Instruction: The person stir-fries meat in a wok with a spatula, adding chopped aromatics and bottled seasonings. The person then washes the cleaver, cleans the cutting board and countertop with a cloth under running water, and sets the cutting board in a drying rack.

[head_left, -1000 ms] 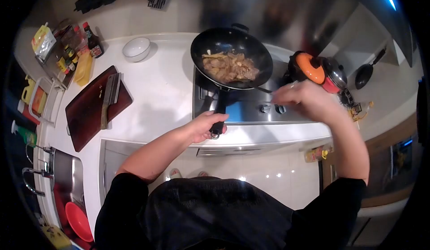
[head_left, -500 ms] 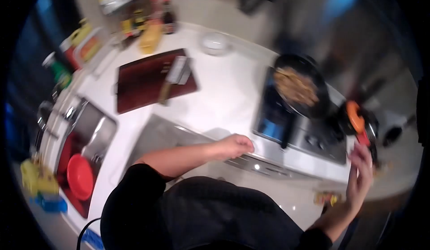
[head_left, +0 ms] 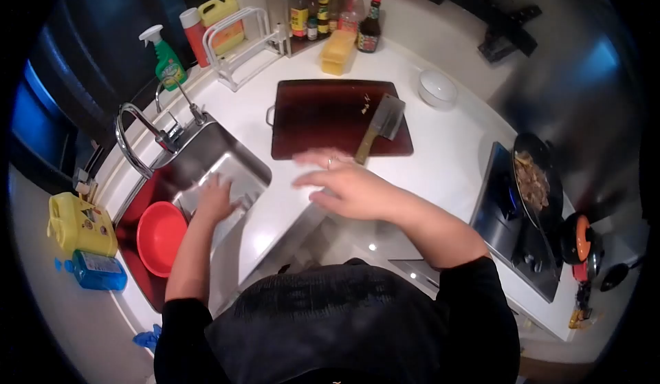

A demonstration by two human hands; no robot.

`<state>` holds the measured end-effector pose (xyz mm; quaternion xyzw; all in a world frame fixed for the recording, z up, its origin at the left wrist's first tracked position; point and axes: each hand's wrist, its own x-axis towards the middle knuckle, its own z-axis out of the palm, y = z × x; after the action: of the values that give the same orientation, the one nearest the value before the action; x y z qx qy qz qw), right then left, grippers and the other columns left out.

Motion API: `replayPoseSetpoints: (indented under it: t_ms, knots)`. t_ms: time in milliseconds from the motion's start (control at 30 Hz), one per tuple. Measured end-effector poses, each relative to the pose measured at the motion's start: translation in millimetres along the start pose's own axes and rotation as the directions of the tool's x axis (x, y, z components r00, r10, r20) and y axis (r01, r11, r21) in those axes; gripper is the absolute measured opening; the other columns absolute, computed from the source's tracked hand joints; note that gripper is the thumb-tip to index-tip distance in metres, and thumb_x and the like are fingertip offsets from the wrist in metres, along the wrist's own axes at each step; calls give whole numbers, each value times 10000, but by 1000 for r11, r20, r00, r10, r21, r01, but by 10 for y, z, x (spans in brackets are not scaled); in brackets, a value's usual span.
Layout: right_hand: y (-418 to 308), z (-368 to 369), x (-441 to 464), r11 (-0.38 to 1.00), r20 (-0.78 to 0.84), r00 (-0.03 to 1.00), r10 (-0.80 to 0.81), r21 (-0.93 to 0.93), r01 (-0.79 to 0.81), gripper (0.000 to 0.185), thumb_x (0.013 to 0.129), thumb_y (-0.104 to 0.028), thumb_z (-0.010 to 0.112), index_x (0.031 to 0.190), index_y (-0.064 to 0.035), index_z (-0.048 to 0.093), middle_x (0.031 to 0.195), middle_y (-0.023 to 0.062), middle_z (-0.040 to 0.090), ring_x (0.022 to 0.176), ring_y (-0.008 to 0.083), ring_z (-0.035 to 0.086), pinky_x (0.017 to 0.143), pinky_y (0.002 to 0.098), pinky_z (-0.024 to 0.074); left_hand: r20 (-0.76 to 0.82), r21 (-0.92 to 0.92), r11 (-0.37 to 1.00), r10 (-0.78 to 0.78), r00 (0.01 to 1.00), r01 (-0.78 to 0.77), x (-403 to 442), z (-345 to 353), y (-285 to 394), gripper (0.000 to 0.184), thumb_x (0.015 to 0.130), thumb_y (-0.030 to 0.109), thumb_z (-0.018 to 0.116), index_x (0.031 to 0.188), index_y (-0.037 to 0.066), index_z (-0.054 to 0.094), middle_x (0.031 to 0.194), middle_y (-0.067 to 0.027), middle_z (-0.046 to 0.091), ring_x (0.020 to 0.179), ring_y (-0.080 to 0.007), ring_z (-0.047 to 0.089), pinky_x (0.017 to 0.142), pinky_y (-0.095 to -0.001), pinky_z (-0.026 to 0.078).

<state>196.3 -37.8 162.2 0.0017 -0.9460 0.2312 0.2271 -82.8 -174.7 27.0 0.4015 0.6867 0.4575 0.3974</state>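
Note:
My left hand (head_left: pixel 218 200) is over the steel sink (head_left: pixel 237 151), holding nothing, its fingers apart. Beside it in the sink sits a red basin (head_left: pixel 162 238). My right hand (head_left: pixel 347 186) reaches across my front with fingers spread and slightly blurred, with nothing in it. It hovers by the front edge of a dark red-brown cutting board (head_left: pixel 316 119). On the board's right side lies a cleaver (head_left: pixel 388 117), its handle pointing toward me near my right hand. A few small pale scraps lie beside the blade.
A frying pan (head_left: pixel 558 171) with sliced food stands on the stove (head_left: pixel 491 205) at right. A white bowl (head_left: pixel 438 88), sauce bottles (head_left: pixel 370 26) and a yellow container (head_left: pixel 337 52) line the back. The faucet (head_left: pixel 141 133) arches over the sink; detergent bottles (head_left: pixel 79 222) stand left.
My view and body have turned left, toward the sink and board. Both hands have moved away from the stove side, the left one now over the sink. Neither holds anything.

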Motion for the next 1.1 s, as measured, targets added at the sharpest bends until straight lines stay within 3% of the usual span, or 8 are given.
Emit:
replayPoseSetpoints:
  t_ms: [33, 133, 200, 233, 400, 600, 800, 1100]
  knots:
    - [96, 47, 122, 978, 7, 1000, -13, -207, 14, 242, 733, -89, 550, 974, -80, 566, 1151, 135, 447, 1042, 317, 436, 894, 351, 349, -109, 204, 978, 69, 992, -46, -103, -55, -47, 162, 773, 150, 512, 900, 48, 521, 1082, -150, 430, 893, -257, 436, 761, -383, 344]
    - [582, 180, 482, 926, 120, 985, 124, 343, -159, 245, 747, -66, 534, 990, -76, 562, 1149, 113, 459, 1044, 243, 455, 870, 310, 363, -313, 730, 684, 337, 888, -3, -417, -119, -210, 281, 687, 164, 604, 943, 65, 540, 1237, -180, 331, 1161, -349, 283, 977, -490, 157]
    - [1075, 268, 720, 919, 53, 984, 169, 353, -177, 215, 751, -63, 541, 964, -58, 573, 1046, 91, 530, 934, 178, 516, 770, 272, 421, -358, 763, 638, 282, 890, 105, -447, -121, -278, 321, 659, 171, 635, 949, 69, 543, 1251, -183, 309, 1143, -355, 303, 970, -495, 171]
    - [1270, 227, 897, 746, 231, 865, 446, 439, -502, 204, 765, -61, 536, 965, -59, 573, 960, 59, 563, 861, 123, 529, 702, 247, 439, -379, 779, 607, 259, 889, 155, -437, -123, -303, 341, 645, 174, 650, 953, 72, 544, 1257, -184, 298, 1135, -359, 313, 966, -498, 177]
    - [3125, 188, 1821, 412, 126, 674, 728, 706, -577, 214, 758, -91, 525, 967, -49, 544, 857, 46, 551, 726, 118, 530, 571, 261, 461, -426, 682, 695, 124, 896, 228, -367, -127, -395, 344, 633, 97, 649, 954, 60, 532, 1274, -190, 261, 1097, -368, 362, 945, -465, 252]
    - [4978, 169, 2995, 770, -428, 642, 637, 394, -502, 454, 704, -225, 618, 1069, -4, 463, 999, 131, 531, 934, 231, 502, 794, 340, 414, -536, 590, 754, 99, 839, 288, -191, -192, -203, 372, 612, -14, 617, 963, 17, 495, 1299, -180, 212, 1075, -353, 409, 880, -385, 378]
    - [5119, 9, 3765, 702, -581, 587, 564, -37, -711, 793, 610, -463, 671, 1198, -22, 373, 1245, 163, 360, 1141, 310, 338, 931, 384, 306, -562, 588, 737, 77, 823, 333, 64, -232, -97, 388, 611, -22, 609, 976, 14, 483, 1294, -201, 187, 1039, -343, 447, 862, -370, 400]
    - [5783, 133, 4056, 770, -683, 582, 442, -44, -637, 375, 754, -323, 487, 960, -15, 552, 972, 192, 565, 880, 335, 546, 756, 379, 427, -520, 695, 647, 150, 841, 314, 334, -286, 85, 391, 636, -45, 585, 998, 30, 458, 1281, -216, 206, 997, -332, 480, 877, -366, 389]
